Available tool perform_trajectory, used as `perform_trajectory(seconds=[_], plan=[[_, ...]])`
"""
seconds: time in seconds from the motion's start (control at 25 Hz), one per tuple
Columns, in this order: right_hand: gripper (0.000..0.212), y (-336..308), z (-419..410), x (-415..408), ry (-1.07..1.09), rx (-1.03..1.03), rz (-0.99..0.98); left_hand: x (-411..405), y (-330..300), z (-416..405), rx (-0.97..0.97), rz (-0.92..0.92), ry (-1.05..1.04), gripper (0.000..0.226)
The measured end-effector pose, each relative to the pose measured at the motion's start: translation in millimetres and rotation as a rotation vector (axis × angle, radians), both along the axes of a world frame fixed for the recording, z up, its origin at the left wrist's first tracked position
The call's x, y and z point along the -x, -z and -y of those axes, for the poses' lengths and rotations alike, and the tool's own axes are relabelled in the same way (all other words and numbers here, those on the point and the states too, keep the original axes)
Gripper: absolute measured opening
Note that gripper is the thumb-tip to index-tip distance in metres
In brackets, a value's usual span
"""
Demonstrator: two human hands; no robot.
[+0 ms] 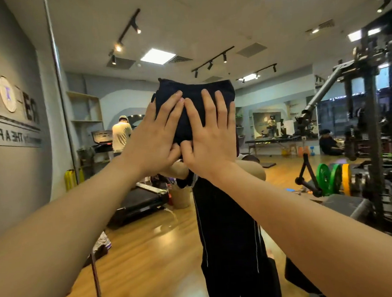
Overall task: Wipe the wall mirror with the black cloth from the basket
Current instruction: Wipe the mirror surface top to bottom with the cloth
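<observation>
Forearms enter from the lower left and lower right corners and rise toward the centre, both arms extended forward and upward. Left hand (154,137) lies flat with the back of the hand toward the camera, fingers straight and close together, angled up and to the right. Right hand (209,136) lies flat beside it, fingers straight and slightly spread, pointing upward. The index fingers of the two hands touch near their tips, and the thumbs meet below the palms. Neither hand curls around anything; both press with open palms. Black cloth (193,91) sits directly beneath the fingers of both hands, folded into a thick pad; its upper edge and corners extend above the fingertips, and a strip of it shows in the gap between the two hands. The cloth is pressed against the wall mirror (262,18), which fills most of the view beyond the hands. In the mirror, below the wrists, the reflected torso in dark clothing (229,226) of the person stands on a wooden floor (151,254). Farther in the reflection, to the right of the right fingers, green weight plates (328,178) lean by a black rack (372,114); to the left of the left fingers, a treadmill (140,200) stands.
</observation>
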State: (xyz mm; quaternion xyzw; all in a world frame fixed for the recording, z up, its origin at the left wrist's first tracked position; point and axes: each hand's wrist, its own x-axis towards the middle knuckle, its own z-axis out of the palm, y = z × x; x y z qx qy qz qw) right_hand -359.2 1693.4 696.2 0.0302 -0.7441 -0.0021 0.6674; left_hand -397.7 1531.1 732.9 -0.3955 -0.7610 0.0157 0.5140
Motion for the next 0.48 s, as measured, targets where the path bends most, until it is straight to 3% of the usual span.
perform_trajectory(seconds=[0.24, 0.48], plan=[[0.082, 9.4, 112.4, 42.5, -0.042, -0.111, 0.048, 37.7, 20.4, 120.1, -0.043, -0.001, -0.119, 0.089], [0.082, 37.7, 154.3, 62.2, -0.058, -0.234, 0.090, 51.7, 63.9, 168.4, -0.156, 0.077, -0.107, 0.091]])
